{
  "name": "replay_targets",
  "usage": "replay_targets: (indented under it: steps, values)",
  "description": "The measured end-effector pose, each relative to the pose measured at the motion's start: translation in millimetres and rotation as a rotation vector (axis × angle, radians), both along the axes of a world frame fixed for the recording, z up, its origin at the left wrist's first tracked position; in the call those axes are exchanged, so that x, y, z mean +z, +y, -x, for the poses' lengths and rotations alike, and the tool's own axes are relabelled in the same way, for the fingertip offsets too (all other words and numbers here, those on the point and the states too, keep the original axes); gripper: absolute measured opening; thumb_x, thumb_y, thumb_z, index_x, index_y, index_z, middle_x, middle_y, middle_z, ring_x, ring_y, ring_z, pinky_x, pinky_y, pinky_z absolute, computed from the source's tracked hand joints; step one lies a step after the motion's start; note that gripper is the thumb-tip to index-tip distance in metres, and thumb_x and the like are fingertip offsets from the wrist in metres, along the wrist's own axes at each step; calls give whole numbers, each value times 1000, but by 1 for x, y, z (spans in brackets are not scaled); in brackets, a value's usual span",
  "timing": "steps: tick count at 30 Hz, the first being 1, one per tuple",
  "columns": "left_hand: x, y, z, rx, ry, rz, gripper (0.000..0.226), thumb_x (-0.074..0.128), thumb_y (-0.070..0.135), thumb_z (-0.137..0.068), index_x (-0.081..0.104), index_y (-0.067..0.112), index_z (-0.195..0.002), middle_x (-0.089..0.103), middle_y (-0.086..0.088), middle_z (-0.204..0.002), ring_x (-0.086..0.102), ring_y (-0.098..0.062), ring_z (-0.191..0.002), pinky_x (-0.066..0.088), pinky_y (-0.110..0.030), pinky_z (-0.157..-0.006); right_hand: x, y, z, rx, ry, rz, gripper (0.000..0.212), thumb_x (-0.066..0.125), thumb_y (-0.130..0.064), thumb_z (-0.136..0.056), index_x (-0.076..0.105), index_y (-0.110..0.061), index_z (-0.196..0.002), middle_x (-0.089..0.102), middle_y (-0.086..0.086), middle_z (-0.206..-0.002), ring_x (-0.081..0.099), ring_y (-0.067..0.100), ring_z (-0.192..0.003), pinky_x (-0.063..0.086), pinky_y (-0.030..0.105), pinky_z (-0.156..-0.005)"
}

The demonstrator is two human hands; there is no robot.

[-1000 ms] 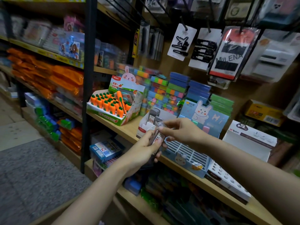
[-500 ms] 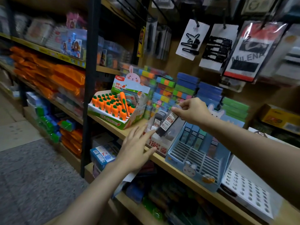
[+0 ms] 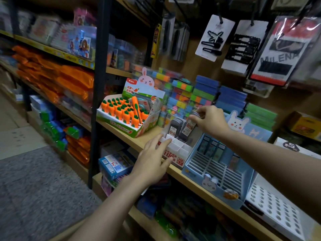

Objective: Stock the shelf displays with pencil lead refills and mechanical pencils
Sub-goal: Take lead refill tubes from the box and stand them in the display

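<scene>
A white display box (image 3: 175, 148) with empty compartments sits on the wooden shelf (image 3: 119, 131). Grey pencil lead refill cases (image 3: 174, 127) stand in its back row. My right hand (image 3: 210, 120) pinches the top of one lead refill case (image 3: 188, 128) and holds it tilted over the back of the box. My left hand (image 3: 152, 160) rests with straight fingers on the box's front left corner. To the right stands a blue rabbit display box (image 3: 217, 173) with a few pencil packs (image 3: 212, 148) in its back slots.
A carrot eraser display (image 3: 125, 117) stands left of the white box. Stacked colourful boxes (image 3: 196, 96) fill the back of the shelf. A white perforated tray (image 3: 276, 207) lies at the right. Hair-clip cards (image 3: 213, 39) hang overhead. A black shelf post (image 3: 97, 101) rises at left.
Both hands held refill cases together a second ago. My left hand let go and dropped to the white box's front corner. My right hand carried a case to the box's back row.
</scene>
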State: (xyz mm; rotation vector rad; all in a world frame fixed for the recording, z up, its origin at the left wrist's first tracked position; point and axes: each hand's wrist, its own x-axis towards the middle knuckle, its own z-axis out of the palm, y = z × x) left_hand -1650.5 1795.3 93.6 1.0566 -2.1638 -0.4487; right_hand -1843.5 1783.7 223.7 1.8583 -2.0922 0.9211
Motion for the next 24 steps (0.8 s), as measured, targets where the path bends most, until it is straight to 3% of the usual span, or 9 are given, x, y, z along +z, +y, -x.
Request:
replay_targets:
  steps: [5, 11, 16, 20, 24]
  values:
    - [1, -1, -1, -2, -2, -25, 57, 54, 40, -96, 28, 36, -147, 9, 13, -159, 10, -13, -145, 28, -47, -115, -17, -7, -6, 22, 57, -43, 25, 71, -38, -87, 72, -13, -91, 70, 4, -85, 64, 19, -81, 57, 43, -75]
    - [1, 0, 1, -13, 9, -42, 58, 54, 39, -96, 27, 36, -148, 6, 15, -160, 11, -13, -146, 29, -48, -114, -27, -8, -10, 20, 211, -76, 28, 73, -42, -83, 73, -17, -96, 70, 0, -88, 64, 16, -79, 58, 39, -71]
    - [-1, -1, 0, -26, 11, -62, 60, 55, 39, -95, 25, 38, -147, 1, 20, -159, 11, -12, -145, 29, -49, -114, -29, -9, -10, 65, 186, -78, 28, 78, -34, -80, 68, -15, -98, 66, -3, -89, 61, 12, -79, 49, 24, -65]
    - [-2, 0, 1, -34, 32, -76, 60, 55, 39, -95, 25, 39, -147, -1, 27, -156, 12, -10, -144, 31, -49, -114, -27, -11, -10, 62, 165, -140, 41, 77, -33, -81, 60, -18, -115, 64, 1, -97, 63, 17, -90, 57, 34, -78]
    - [-5, 0, 0, -46, 63, -77, 59, 56, 36, -95, 26, 40, -146, 0, 27, -156, 13, -11, -144, 34, -51, -111, -22, -16, -12, 53, 170, -216, 37, 76, -33, -83, 60, -16, -112, 67, 7, -101, 63, 20, -91, 57, 39, -80]
